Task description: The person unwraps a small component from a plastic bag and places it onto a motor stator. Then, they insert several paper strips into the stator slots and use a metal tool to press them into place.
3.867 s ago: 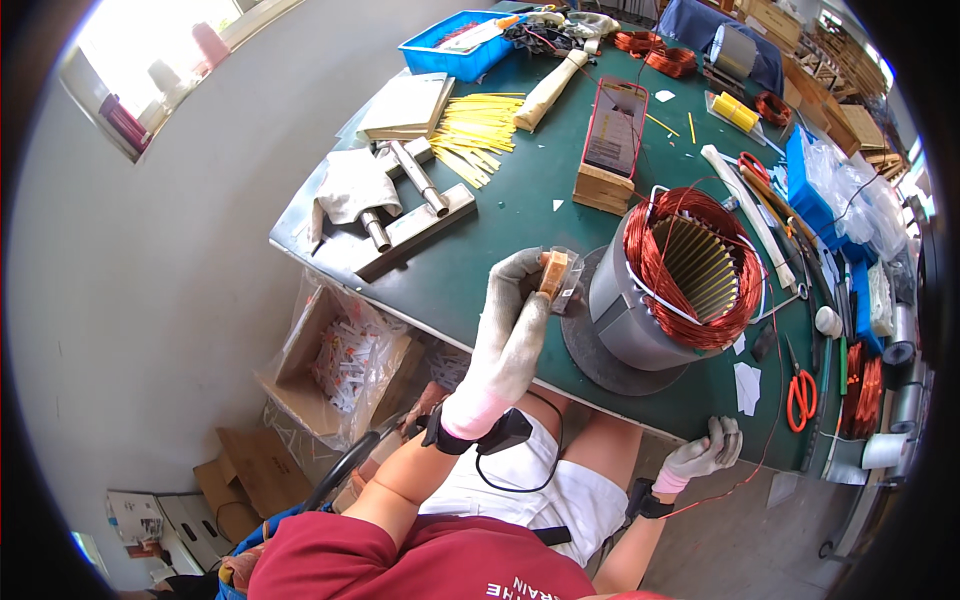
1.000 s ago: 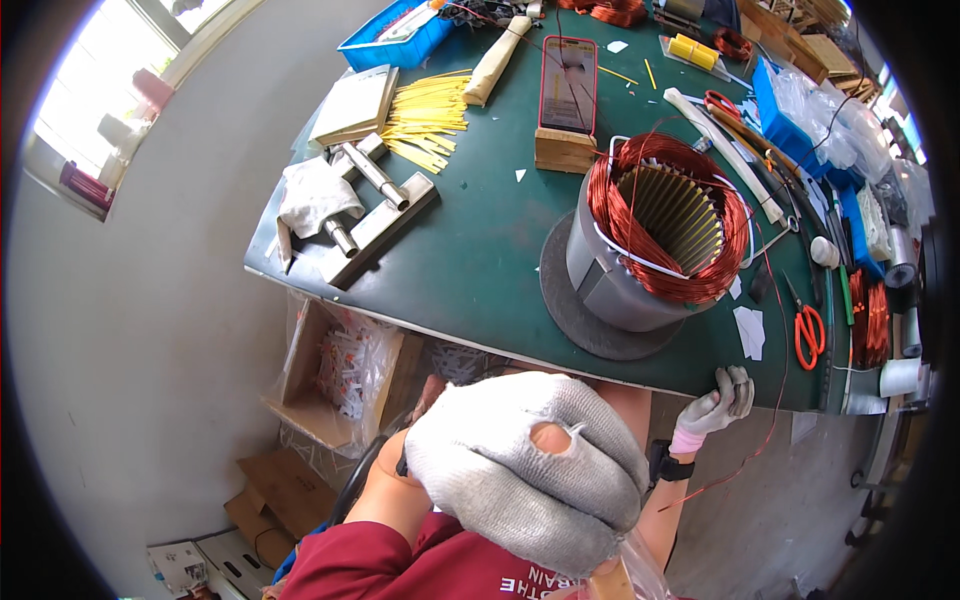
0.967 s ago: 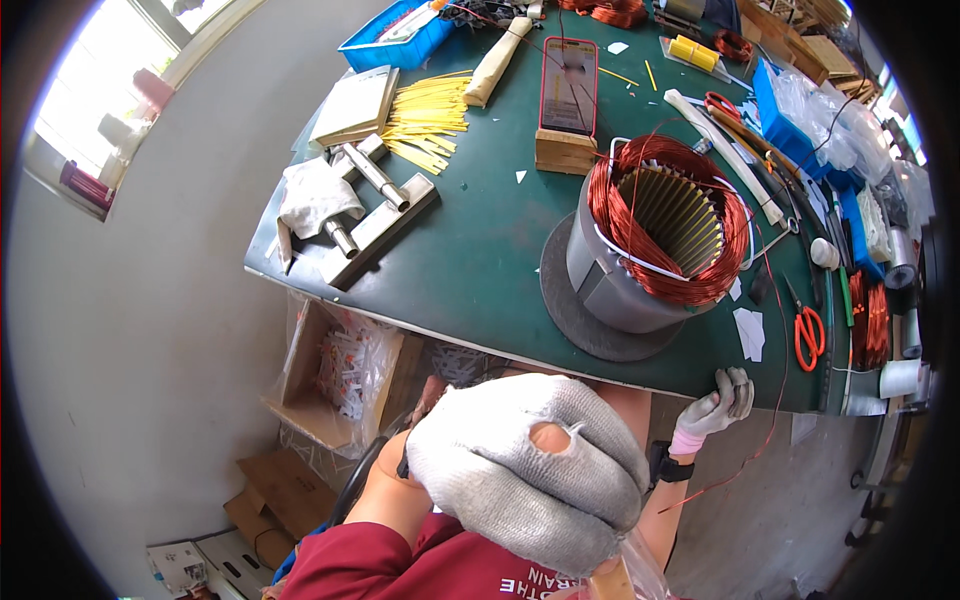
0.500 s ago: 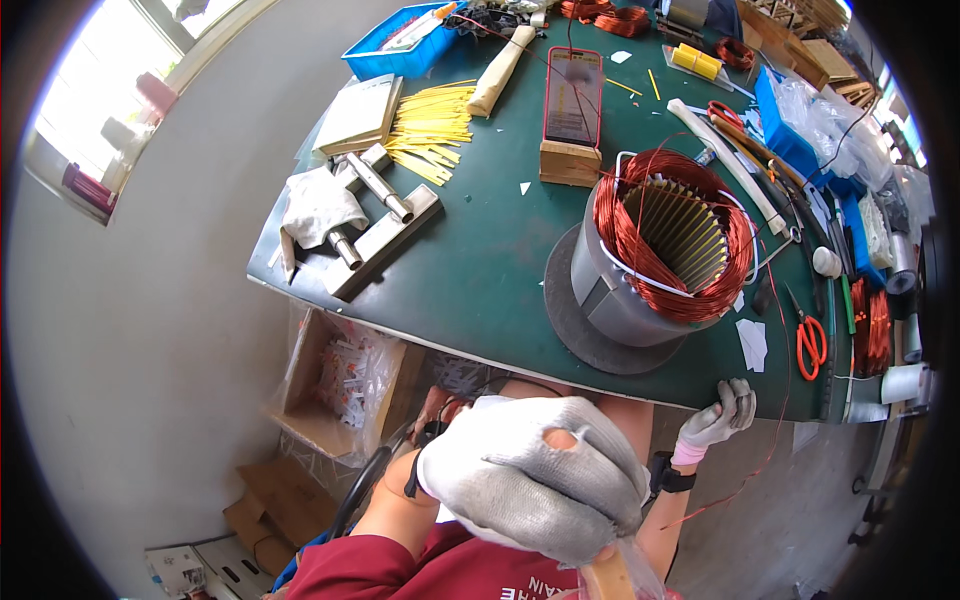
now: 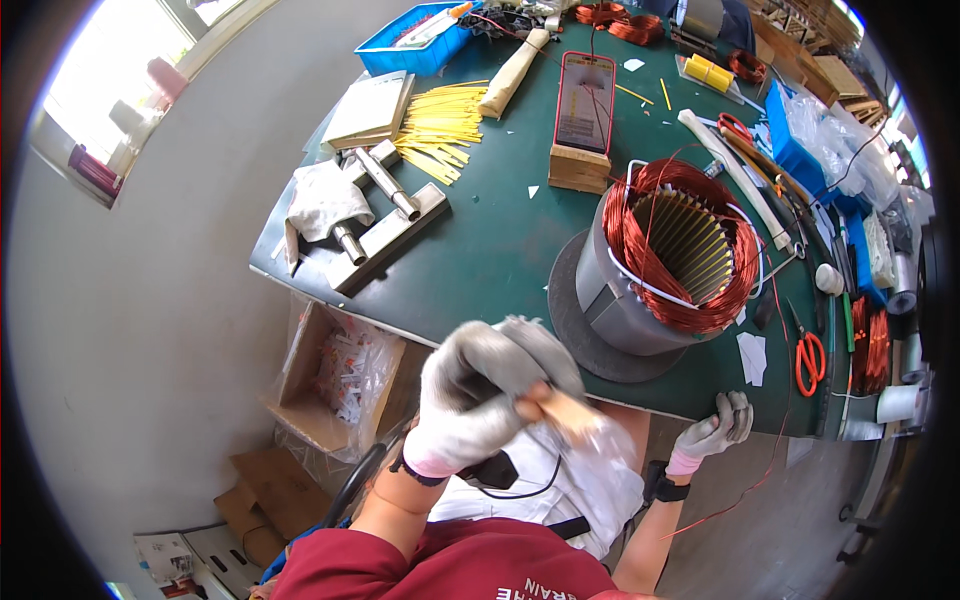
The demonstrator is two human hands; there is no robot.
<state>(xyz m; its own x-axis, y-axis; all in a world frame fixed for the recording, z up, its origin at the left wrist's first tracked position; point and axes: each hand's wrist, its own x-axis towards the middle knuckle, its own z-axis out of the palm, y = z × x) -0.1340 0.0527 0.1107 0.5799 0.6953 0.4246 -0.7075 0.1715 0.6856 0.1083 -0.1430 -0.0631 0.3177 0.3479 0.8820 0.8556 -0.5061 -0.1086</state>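
My left hand (image 5: 490,385), in a grey-white glove with bare skin showing at a fingertip, is closed around a tan, stick-like piece (image 5: 568,415). Clear plastic (image 5: 610,450) wraps its far end; I cannot make out exactly what it is. My gloved right hand (image 5: 715,430) rests palm up by the table's front edge, its fingers loosely bent and holding nothing. Beyond the hands, a grey motor stator (image 5: 640,310) with red copper windings (image 5: 645,240) and white ties stands on a dark round base (image 5: 580,335).
On the green table (image 5: 480,260) lie orange-handled scissors (image 5: 810,362), a phone (image 5: 584,105) on a wooden block (image 5: 578,170), yellow strips (image 5: 435,125) and a metal fixture (image 5: 390,235). Blue bins (image 5: 795,135) line the right. An open cardboard box (image 5: 300,395) sits below the left edge.
My left hand has moved away from the camera and up toward the table edge, carrying the plastic-wrapped tan piece, which now shows more fully. My right hand has stayed by the edge.
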